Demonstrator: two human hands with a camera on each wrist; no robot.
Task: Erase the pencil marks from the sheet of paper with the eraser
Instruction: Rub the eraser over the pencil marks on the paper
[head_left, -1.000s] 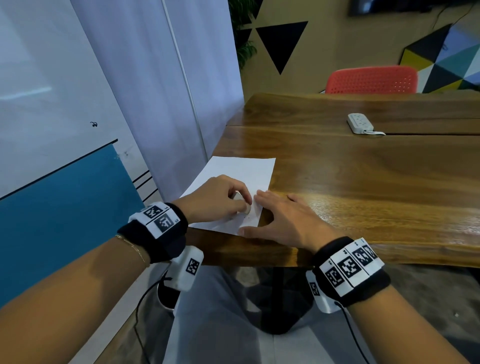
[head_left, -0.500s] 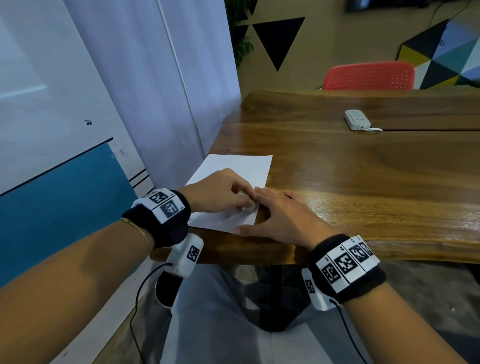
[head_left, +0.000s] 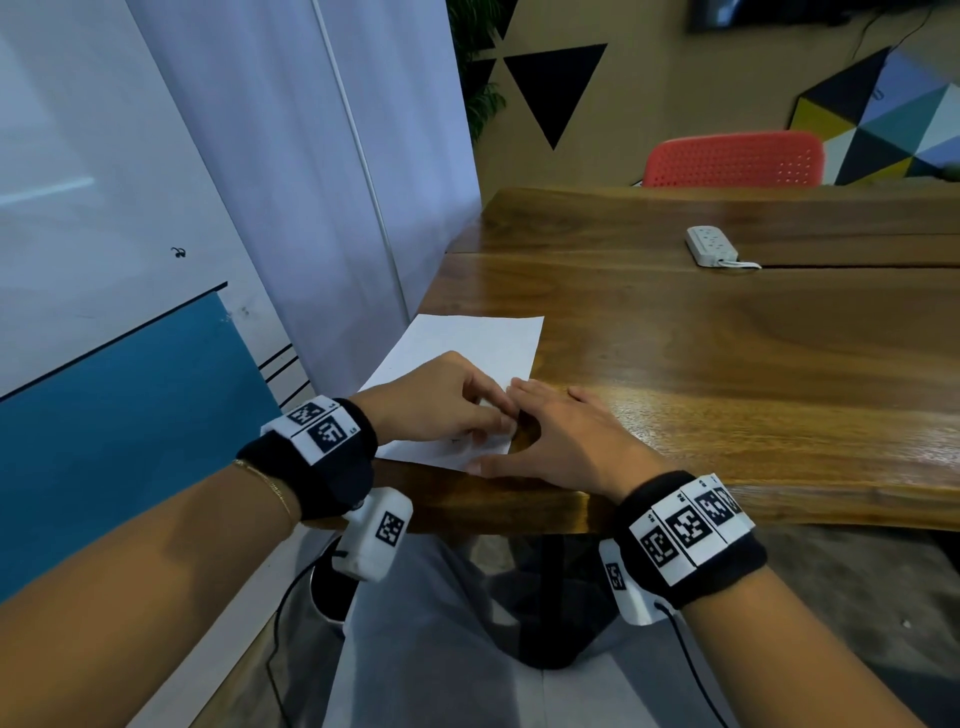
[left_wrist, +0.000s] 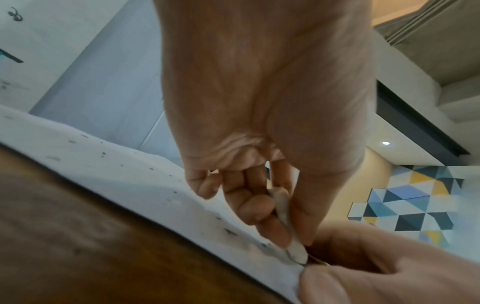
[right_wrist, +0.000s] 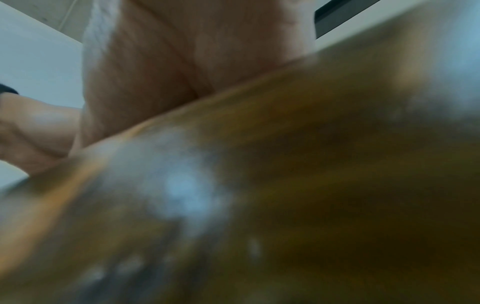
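Note:
A white sheet of paper (head_left: 467, 343) lies at the near left corner of the wooden table (head_left: 701, 353). My left hand (head_left: 441, 400) rests over its near part and pinches a small white eraser (left_wrist: 293, 244) between thumb and fingers, its tip down on the paper (left_wrist: 124, 164) near the right edge. Dark crumbs and faint marks (left_wrist: 230, 231) dot the sheet. My right hand (head_left: 556, 441) lies flat with spread fingers, holding down the sheet's near right corner. The right wrist view shows only the blurred tabletop (right_wrist: 285, 185) and palm (right_wrist: 182, 51).
A white power strip (head_left: 711, 245) with a cable lies farther back on the table. A red chair (head_left: 732, 158) stands behind the far edge. A white wall panel and curtain (head_left: 291, 182) run close along the left. The table's near edge (head_left: 519, 504) is just below my wrists.
My left hand has moved the eraser to the right, up against my right hand's fingers. The right hand has stayed pressed on the paper's corner.

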